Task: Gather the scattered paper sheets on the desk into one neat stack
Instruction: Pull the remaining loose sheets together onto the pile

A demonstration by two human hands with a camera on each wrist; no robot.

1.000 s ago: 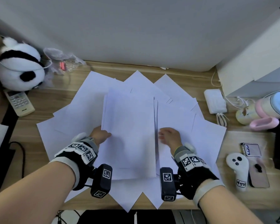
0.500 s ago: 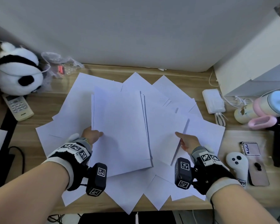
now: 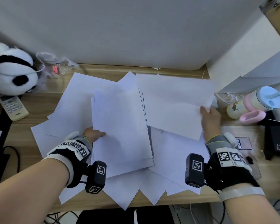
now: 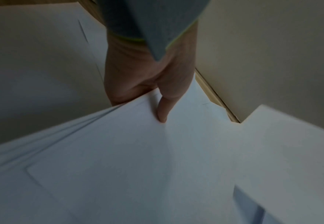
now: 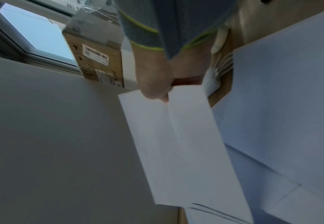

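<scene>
Several white paper sheets [image 3: 68, 110] lie fanned over the wooden desk [image 3: 31, 102]. My left hand [image 3: 94, 135] grips the left edge of a small stack of sheets [image 3: 121, 126] at the centre, thumb on top; the left wrist view shows the thumb [image 4: 164, 109] pressing on that stack [image 4: 157, 166]. My right hand [image 3: 208, 113] pinches the right edge of a single sheet [image 3: 174, 104] lifted off the desk, to the right of the stack. In the right wrist view the thumb [image 5: 155, 91] clamps that sheet [image 5: 180, 144]. More loose sheets [image 3: 176, 159] lie beneath.
A panda plush [image 3: 11, 73] and a remote control [image 3: 12, 106] sit at the left. A pink and blue cup [image 3: 263, 101], a small figurine [image 3: 234, 110], a phone [image 3: 243, 143] and a black box [image 3: 278, 139] crowd the right. A white box [image 3: 249, 62] stands at the back right.
My right hand has taken hold of one sheet and lifted it up and to the right. My left hand has stayed gripping the central stack, which has barely shifted.
</scene>
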